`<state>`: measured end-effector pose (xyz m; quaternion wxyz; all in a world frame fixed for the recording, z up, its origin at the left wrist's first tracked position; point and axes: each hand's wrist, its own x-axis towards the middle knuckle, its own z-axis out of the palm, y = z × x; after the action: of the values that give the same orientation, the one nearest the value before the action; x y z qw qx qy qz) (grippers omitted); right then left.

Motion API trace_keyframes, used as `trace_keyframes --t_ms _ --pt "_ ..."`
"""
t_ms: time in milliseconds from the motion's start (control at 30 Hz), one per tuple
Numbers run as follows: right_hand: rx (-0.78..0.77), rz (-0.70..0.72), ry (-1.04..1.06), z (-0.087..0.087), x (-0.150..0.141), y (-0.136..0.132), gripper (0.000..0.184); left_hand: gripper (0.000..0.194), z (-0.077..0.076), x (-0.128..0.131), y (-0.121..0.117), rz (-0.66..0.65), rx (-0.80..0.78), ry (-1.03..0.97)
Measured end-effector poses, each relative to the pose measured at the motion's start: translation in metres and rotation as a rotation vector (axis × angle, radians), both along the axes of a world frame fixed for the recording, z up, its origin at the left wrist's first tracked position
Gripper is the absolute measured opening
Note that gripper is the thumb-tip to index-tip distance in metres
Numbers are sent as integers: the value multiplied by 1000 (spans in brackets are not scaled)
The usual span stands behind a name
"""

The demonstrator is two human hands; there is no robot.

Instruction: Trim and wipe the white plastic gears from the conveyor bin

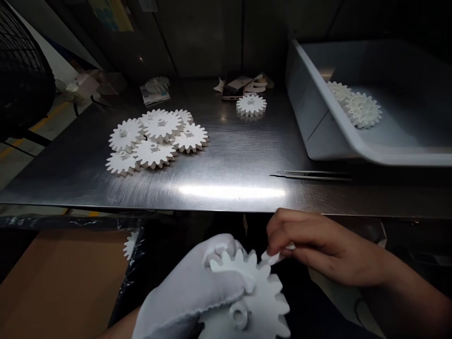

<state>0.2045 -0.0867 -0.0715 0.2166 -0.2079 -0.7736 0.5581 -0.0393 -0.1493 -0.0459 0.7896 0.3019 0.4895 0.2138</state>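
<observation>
Work seemingly midway: our left hand (208, 273) pinches one gear (261, 292), our right hand (314, 245) white material (271, 258); more gears (162, 132), eleven o'clock.

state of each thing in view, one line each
held gear: gripped
left hand: gloved, gripping held gear
right hand: bare, pinching white piece
piled gears: overlapping, on table
lone gear: flat on table
slim tool: lying on table
grey bin: open-topped, holding more gears

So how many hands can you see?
2: the left hand, in a white glove, gripping a white gear, and the bare right hand beside it, pinching something white.
</observation>
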Motion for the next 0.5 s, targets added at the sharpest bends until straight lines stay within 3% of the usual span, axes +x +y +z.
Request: trace_keyframes --t_ms 167,500 --pt "-24 -268 172 -2 4 -8 26 28 0 -5 -3 77 5 -26" --pt "1 -323 266 -1 -11 -12 25 21 2 -3 -3 130 14 -18"
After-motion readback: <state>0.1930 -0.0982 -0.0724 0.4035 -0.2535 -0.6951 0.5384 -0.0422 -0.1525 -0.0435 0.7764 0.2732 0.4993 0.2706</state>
